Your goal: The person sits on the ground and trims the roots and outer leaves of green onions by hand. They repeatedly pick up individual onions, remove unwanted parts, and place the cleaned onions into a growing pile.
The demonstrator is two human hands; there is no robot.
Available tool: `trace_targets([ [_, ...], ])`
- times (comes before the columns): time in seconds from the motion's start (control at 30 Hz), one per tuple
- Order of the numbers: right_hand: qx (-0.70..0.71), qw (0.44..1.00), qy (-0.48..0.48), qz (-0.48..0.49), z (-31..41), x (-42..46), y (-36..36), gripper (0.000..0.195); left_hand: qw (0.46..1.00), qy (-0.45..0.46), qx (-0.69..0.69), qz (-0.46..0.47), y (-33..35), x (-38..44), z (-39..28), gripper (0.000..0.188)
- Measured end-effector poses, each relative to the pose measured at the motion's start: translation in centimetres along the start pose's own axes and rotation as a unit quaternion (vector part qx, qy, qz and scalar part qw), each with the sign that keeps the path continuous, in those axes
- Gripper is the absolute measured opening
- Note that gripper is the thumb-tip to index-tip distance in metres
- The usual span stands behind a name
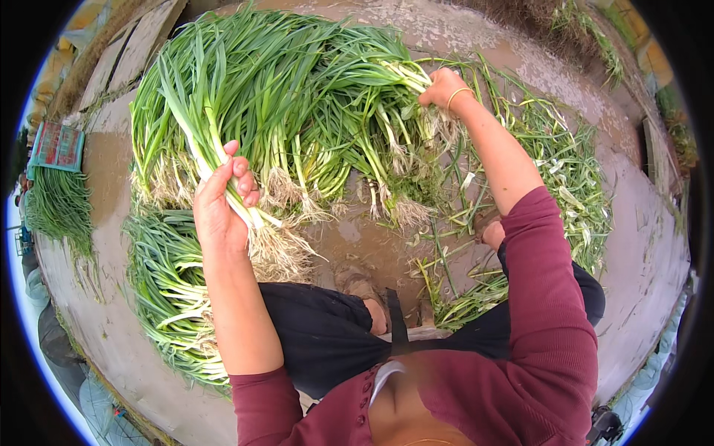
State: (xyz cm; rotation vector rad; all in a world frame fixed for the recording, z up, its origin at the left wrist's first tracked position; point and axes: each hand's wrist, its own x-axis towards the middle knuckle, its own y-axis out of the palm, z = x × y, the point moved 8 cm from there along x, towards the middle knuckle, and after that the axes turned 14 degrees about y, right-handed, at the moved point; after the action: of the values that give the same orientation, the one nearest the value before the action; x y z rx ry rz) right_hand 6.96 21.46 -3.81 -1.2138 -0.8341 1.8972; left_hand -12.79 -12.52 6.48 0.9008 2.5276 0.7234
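Note:
My left hand (226,195) is closed around a small bunch of green onions (209,136), leaves pointing up and away, pale roots hanging beside the wrist. At the far right end of the large heap of green onions (268,72), my right hand (446,92) grips the pale stems of some green onions (404,75); their leaves lie over the heap to the left. The fingertips of that hand are partly hidden. A second pile of green onions (162,279), white stems inward, lies left of my left forearm.
Stripped leaves (574,184) are strewn on the wet ground to the right, with more trimmings (479,301) near my feet. A teal crate (58,146) stands at the far left beside another onion pile (58,206). Concrete slabs (134,50) lie at the upper left.

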Motion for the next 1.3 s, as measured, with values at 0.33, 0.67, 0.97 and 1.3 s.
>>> trace_targets([
  [0.33,0.429,0.892,0.123,0.078,-14.1,-7.4,7.0,0.025,1.000,0.022,-0.007,-0.005,0.1,-0.9,-0.8,0.027],
  [0.67,0.198,0.977,0.013,-0.083,-17.2,-6.4,12.0,0.026,1.000,0.008,0.026,0.014,2.7,-2.1,1.6,0.026],
  [0.97,0.254,0.956,0.054,-0.135,-15.2,-7.2,14.1,0.019,0.987,-0.157,0.000,-0.022,2.4,-3.9,8.5,0.027],
  [1.3,0.151,0.988,0.036,-0.025,-12.6,-8.1,14.8,0.014,0.982,-0.164,0.088,-0.027,2.8,-4.8,11.0,0.021],
])
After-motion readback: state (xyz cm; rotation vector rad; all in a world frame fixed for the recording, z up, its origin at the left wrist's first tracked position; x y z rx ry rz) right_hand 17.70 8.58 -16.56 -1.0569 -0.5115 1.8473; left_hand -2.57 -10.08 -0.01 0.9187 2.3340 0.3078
